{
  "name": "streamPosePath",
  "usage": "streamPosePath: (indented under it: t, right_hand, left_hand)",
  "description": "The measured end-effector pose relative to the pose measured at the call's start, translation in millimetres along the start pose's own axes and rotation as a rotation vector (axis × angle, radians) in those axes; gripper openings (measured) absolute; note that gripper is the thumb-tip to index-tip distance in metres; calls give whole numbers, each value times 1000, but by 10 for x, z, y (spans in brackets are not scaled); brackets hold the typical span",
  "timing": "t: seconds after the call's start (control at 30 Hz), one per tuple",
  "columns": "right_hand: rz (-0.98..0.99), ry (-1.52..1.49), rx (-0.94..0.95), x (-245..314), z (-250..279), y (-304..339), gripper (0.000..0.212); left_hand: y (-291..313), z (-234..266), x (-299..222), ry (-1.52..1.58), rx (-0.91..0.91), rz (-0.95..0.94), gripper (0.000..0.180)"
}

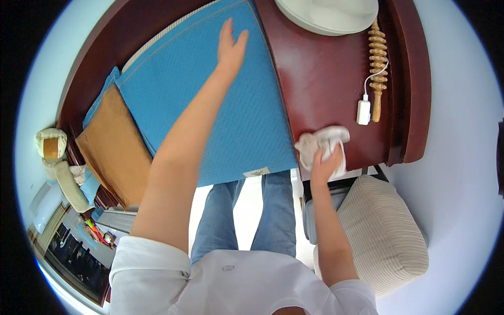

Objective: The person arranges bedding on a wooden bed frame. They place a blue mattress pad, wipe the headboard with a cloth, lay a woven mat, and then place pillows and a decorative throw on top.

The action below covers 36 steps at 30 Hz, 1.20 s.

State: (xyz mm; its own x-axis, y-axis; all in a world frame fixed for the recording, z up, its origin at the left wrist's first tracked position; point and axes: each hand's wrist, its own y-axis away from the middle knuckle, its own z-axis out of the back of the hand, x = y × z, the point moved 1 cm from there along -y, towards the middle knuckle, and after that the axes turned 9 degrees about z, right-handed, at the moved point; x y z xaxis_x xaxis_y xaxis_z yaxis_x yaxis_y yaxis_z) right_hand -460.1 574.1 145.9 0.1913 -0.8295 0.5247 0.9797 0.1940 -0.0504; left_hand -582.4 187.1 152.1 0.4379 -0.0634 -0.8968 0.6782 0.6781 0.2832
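Gripped cloth [336, 135] on wood [325, 84] with right hand [327, 165]

Clasped white cloth in right hand, with fingers curled into the folds and thumb directed forward on the left. Located cloth in contact with dark red wood, close to the near edge and just right of blue mat [247, 115]. Noted slight blur on cloth; could not determine any overhang past the edge.

Extended left hand [231, 46] at the far part of mat, unclenched and free of any load, with fingers pointing away from the body and thumb spread to the right. Could not determine contact between left hand and mat.

Identified white dish [310, 24] at the far end of wood, partly cut off by the upper border of the view. Located beaded wooden roller [377, 59] along the right side of wood, near the raised rim, with handle toward the body. Found white charger [363, 112] just left of that handle, with white cable [366, 88] running from the far end and curving over the beads.

Observed brown cushion [115, 147] at the left of mat, slanted. Observed ribbed beige pouf [380, 226] below the right end of wood, beside the right forearm. Wore white shirt [236, 283] and blue jeans [273, 215], with both legs at the near edge of mat. Noted small pale label [256, 172] on the same edge.
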Motion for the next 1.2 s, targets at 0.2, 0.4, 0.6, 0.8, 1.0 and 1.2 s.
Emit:
streamPosePath:
  t: [0.2, 0.4, 0.6, 0.8, 1.0, 1.2]
  right_hand:
    - [412, -2, 76, 709, -690, -1423, 52]
    - [288, 199, 311, 1640, -1116, -2537, 91]
    - [393, 67, 316, 1612, -1302, -2168, 110]
    - [386, -46, 303, 776, -831, -865, 106]
    - [266, 256, 299, 347, 9, 1018, 80]
    - [243, 370, 498, 108, 737, 1647, 71]
  left_hand:
    - [1458, 919, 1269, -155, 84, 206, 52]
    - [2919, 1480, 1712, -416, 409, 402, 46]
    - [3871, 2240, 2304, -560, 413, 556, 45]
    - [4177, 2823, 2652, -495, 267, 650, 49]
    - [4375, 3130, 2528, -451, 282, 631, 52]
    - [4630, 3592, 2687, -389, 262, 666, 52]
